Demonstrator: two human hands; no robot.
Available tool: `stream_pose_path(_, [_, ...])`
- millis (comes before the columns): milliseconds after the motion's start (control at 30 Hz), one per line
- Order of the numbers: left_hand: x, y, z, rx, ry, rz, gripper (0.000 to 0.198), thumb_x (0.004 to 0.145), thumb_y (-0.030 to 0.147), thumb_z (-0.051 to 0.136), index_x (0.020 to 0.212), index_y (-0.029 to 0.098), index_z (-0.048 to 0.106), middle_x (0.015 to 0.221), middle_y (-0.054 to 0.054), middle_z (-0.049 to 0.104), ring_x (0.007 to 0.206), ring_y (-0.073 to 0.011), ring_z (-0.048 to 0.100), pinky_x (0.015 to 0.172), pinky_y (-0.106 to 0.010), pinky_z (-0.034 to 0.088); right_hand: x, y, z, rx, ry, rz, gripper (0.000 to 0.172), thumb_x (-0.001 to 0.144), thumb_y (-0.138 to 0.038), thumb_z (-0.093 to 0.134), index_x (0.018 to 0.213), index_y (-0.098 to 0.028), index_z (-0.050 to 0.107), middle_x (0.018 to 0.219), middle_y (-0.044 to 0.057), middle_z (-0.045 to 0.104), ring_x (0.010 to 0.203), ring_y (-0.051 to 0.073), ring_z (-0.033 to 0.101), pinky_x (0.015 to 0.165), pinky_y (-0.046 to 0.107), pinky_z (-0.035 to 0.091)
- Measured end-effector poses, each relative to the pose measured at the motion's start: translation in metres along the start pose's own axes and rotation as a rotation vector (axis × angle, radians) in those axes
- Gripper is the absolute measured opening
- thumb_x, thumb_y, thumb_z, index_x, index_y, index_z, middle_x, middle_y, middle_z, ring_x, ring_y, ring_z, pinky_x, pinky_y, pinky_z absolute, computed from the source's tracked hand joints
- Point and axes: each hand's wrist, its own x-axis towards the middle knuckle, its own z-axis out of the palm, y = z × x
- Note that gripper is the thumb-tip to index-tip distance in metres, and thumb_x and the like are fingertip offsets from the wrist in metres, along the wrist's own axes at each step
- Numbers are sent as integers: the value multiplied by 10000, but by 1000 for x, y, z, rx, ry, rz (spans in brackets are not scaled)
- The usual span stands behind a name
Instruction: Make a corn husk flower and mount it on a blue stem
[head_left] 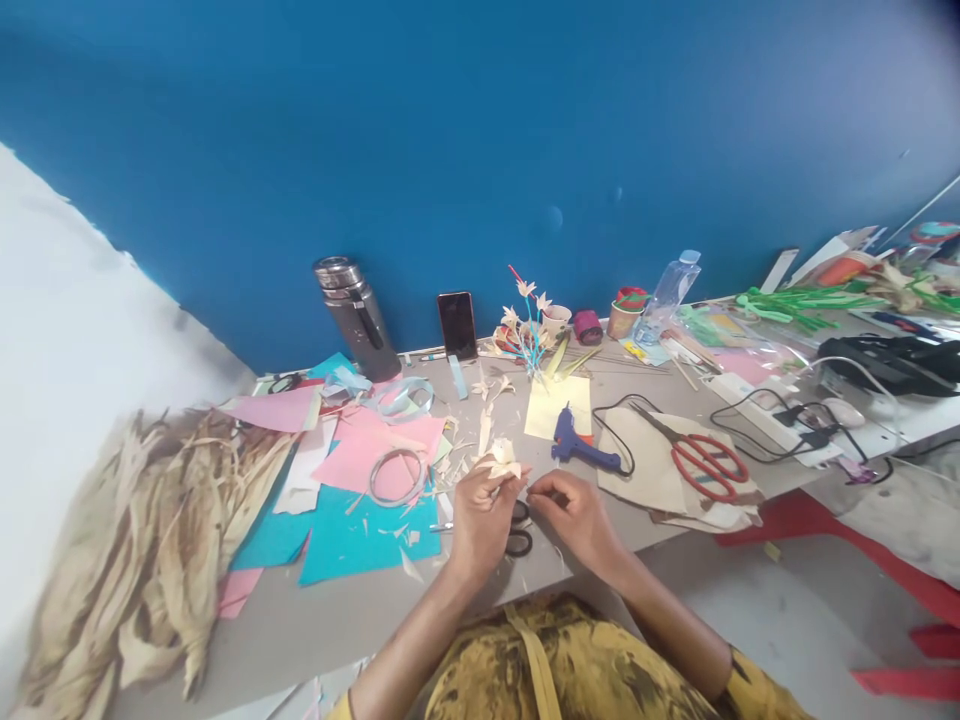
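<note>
A pale cream flower (502, 460), apparently made of dried husk, is pinched in the fingers of my left hand (484, 510). Close beside it on the right is my right hand (570, 508), its thumb and fingertips pressed together; whatever they grip is too small to make out. Under and between my hands lie black-handled scissors (518, 543), partly covered by the left hand. A blue glue gun (581, 442) rests just beyond my right hand, near a yellow paper sheet (551, 405). Cream husk scraps (486, 425) are scattered past the flower.
Dried husks (165, 540) hang over the left edge. Pink paper (382, 445) and blue paper (360, 545) lie left. A flask (360, 325), a phone (457, 325) and a flower arrangement (532, 335) stand by the wall. Red-handled scissors (709, 465) and a power strip (765, 415) are right.
</note>
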Motion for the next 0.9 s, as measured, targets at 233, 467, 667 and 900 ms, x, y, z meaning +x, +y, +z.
stream_pose_path(233, [8, 16, -10, -200, 5, -259, 71, 690, 219, 749, 736, 186, 791, 739, -45, 722, 671, -165, 657, 672, -286, 524, -5, -11, 5, 2, -7, -58, 137, 869, -190, 595, 748, -200, 659, 752, 21, 680, 699, 168, 626, 668, 268, 437])
stream_pose_path(467, [15, 22, -14, -191, -18, -382, 269, 661, 266, 785, 902, 147, 787, 782, -68, 751, 732, -182, 683, 735, -298, 532, -3, -17, 3, 74, -28, 35, 114, 842, -201, 638, 735, -194, 677, 739, 18, 699, 674, 164, 624, 642, 256, 443])
stream_pose_path(667, [9, 7, -7, -63, -31, -303, 181, 753, 299, 719, 867, 167, 768, 862, -83, 760, 807, -213, 702, 775, -324, 533, -1, -18, 1, 166, -81, 108, 104, 829, -208, 647, 740, -183, 697, 725, 9, 716, 683, 169, 643, 645, 254, 452])
stream_pose_path(900, [8, 15, -9, 117, -27, -97, 119, 816, 263, 663, 788, 201, 761, 837, -62, 754, 836, -215, 691, 808, -327, 515, -3, -4, -2, 60, -69, 27, 116, 870, -222, 617, 897, -200, 727, 905, 50, 759, 850, 213, 690, 789, 303, 497])
